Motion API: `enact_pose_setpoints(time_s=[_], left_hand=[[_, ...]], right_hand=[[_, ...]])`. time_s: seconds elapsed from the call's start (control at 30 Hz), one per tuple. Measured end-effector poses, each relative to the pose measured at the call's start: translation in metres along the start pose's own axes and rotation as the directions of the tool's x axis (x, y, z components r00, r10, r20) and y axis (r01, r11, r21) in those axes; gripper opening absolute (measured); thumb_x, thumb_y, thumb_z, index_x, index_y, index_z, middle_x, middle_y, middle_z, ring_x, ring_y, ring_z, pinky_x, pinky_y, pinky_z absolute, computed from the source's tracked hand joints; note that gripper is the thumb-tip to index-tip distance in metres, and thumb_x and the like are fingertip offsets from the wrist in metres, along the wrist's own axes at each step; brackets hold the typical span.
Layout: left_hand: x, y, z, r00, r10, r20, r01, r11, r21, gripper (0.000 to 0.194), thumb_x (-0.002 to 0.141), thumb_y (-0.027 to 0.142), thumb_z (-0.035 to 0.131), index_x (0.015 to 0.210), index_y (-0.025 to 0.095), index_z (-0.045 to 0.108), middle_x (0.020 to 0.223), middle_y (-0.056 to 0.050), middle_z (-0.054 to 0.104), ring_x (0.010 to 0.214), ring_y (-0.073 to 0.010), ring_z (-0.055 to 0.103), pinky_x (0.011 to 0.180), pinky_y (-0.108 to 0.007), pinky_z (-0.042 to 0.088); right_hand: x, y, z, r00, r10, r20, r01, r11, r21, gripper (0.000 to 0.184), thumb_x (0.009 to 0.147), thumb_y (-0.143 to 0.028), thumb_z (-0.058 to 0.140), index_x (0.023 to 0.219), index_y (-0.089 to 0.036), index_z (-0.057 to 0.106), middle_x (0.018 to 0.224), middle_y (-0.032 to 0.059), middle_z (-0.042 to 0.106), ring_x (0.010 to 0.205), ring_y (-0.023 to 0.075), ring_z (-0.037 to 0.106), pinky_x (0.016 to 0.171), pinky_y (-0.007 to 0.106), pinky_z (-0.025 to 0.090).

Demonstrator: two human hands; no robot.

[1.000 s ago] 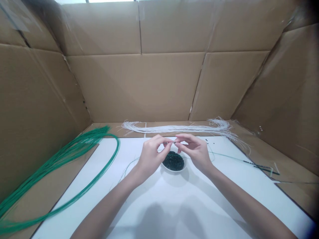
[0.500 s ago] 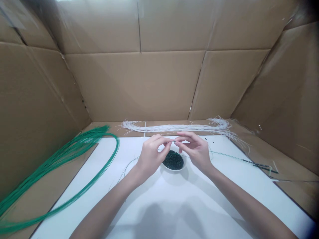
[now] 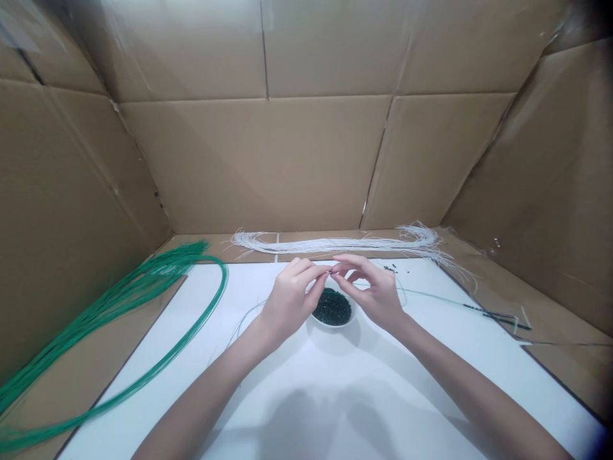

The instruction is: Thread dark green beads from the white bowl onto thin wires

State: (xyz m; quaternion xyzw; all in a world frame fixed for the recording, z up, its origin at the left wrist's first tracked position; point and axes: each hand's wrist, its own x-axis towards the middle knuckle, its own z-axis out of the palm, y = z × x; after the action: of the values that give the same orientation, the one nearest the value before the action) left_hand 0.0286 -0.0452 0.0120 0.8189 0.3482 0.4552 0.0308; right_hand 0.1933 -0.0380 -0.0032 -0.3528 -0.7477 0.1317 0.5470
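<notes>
Above a small white bowl [image 3: 335, 327], my left hand [image 3: 290, 297] and my right hand [image 3: 371, 291] meet at their fingertips, each closed in a pinch. The bowl holds many tiny dark green beads [image 3: 331, 308]. A thin green string [image 3: 246, 314] runs to my left hand, which pinches it. Between the fingertips is a tiny dark bead [image 3: 330, 273], pinched by my right hand and mostly covered. Green string also leads right from the hands to dark beaded lengths [image 3: 498, 315] near the table's right edge.
On the left lies a large looped bundle of green strings [image 3: 158, 287]. A bundle of white strings [image 3: 330, 246] stretches along the back. Several loose dark beads [image 3: 390, 268] lie behind my right hand on the white table [image 3: 297, 396]. Cardboard walls [image 3: 258, 166] enclose the back and sides.
The fingers of my right hand have shifted slightly left against the left fingertips, and its thumb and forefinger are closer to them. The view has shifted a little; the bowl stays put.
</notes>
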Motion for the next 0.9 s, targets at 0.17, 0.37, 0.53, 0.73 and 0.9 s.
enact_pose_setpoints(time_s=[0.17,0.37,0.53,0.73,0.9], left_hand=[[0.002,0.001,-0.004,0.982,-0.181,0.057,0.186,0.978,-0.098,0.016,0.084,0.021,0.042,0.096,0.016,0.051,0.082,-0.003,0.055,0.066,-0.0114,0.048,0.062,-0.024,0.039],[0.004,-0.001,-0.005,0.97,-0.223,0.097,0.235,0.962,-0.14,0.017,0.087,0.025,0.038,0.075,0.016,0.047,0.073,-0.001,0.051,0.064,-0.0104,0.045,0.06,-0.023,0.036],[0.004,0.0,-0.004,0.97,-0.213,0.114,0.229,0.962,-0.15,0.013,0.085,0.024,0.041,0.077,0.017,0.048,0.075,-0.001,0.052,0.062,-0.0105,0.044,0.059,-0.023,0.036],[0.002,-0.001,-0.002,0.971,-0.209,0.116,0.228,0.956,-0.183,0.013,0.085,0.023,0.041,0.078,0.017,0.049,0.076,-0.002,0.052,0.064,-0.0103,0.046,0.061,-0.023,0.037],[-0.001,0.002,0.009,0.943,-0.304,0.134,0.331,0.895,-0.298,0.016,0.085,0.028,0.043,0.08,0.017,0.053,0.076,-0.002,0.056,0.065,-0.0105,0.048,0.062,-0.023,0.038]], right_hand=[[0.002,-0.002,0.0,1.0,-0.015,0.005,0.015,1.0,-0.002,0.02,0.078,-0.017,0.054,0.097,-0.022,0.056,0.078,0.0008,0.064,0.064,0.01,0.059,0.055,0.022,0.052],[0.004,-0.001,-0.003,1.0,0.018,0.009,-0.018,0.999,0.046,0.018,0.076,-0.017,0.055,0.094,-0.021,0.057,0.079,0.0013,0.063,0.065,0.0102,0.058,0.055,0.022,0.05],[0.006,-0.001,-0.007,0.998,0.058,0.024,-0.06,0.994,0.092,0.018,0.075,-0.019,0.057,0.093,-0.021,0.058,0.078,0.0009,0.063,0.066,0.0107,0.058,0.055,0.022,0.049],[0.008,-0.002,-0.011,0.994,0.102,0.036,-0.107,0.982,0.158,0.017,0.074,-0.021,0.059,0.091,-0.02,0.059,0.077,0.0011,0.063,0.067,0.0109,0.058,0.055,0.022,0.05],[0.007,-0.001,-0.006,0.991,0.098,0.089,-0.107,0.989,0.099,0.018,0.075,-0.024,0.058,0.092,-0.02,0.059,0.082,0.0029,0.064,0.072,0.013,0.06,0.056,0.023,0.05]])
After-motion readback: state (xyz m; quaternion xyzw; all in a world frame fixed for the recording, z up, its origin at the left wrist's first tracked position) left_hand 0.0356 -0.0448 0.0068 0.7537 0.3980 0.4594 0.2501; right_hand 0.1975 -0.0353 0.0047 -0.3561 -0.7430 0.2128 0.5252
